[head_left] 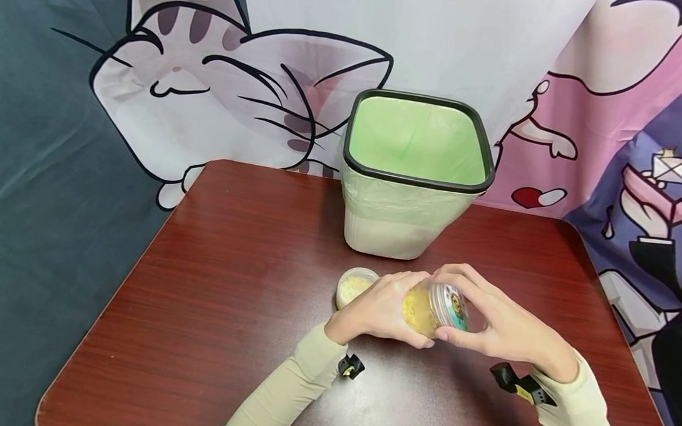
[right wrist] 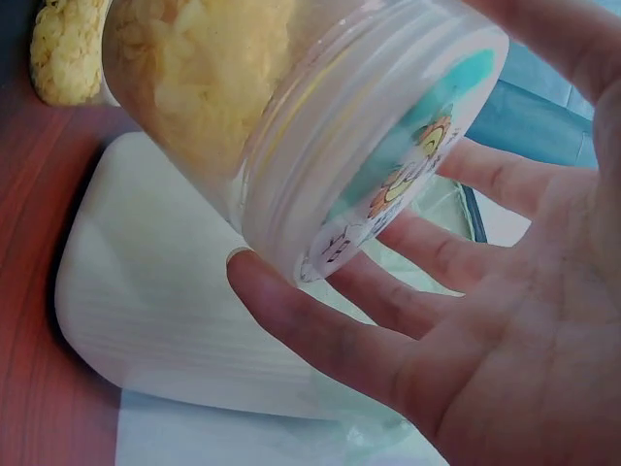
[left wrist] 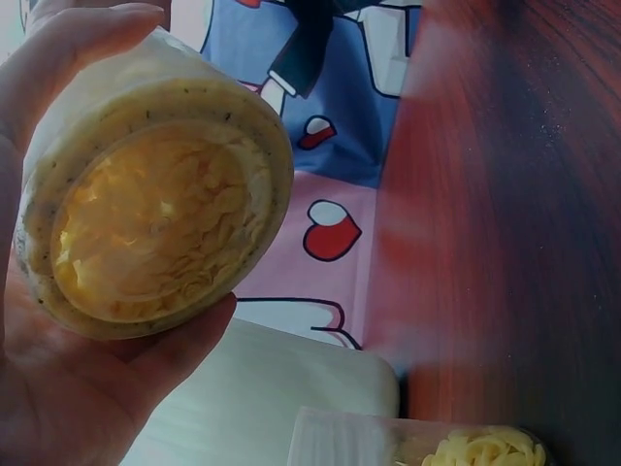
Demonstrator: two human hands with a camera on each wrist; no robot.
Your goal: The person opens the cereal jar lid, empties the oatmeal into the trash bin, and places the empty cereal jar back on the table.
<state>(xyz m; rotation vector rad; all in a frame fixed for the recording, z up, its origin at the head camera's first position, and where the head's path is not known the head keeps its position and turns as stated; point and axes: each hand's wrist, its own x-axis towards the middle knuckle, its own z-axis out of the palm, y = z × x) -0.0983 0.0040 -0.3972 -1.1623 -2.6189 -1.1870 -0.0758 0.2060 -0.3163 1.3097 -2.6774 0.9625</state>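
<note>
A clear plastic jar (head_left: 418, 310) with yellow pieces inside is held tilted on its side above the table. My left hand (head_left: 384, 307) grips its body, and the jar's base (left wrist: 160, 228) faces the left wrist camera. At the other end is a ridged screw lid (right wrist: 374, 155) with a teal cartoon label. The thumb and fingers of my right hand (head_left: 503, 319) are spread round this lid, which sits on the jar. A second clear jar (head_left: 357, 282) with pale yellow pieces stands just beyond my left wrist, partly covered by that hand.
A white bin (head_left: 397, 230) with a black rim and a pale green liner stands at the back of the dark red wooden table (head_left: 203, 283). Behind hangs a cartoon-printed cloth (head_left: 448, 41). Small cameras are strapped to both wrists.
</note>
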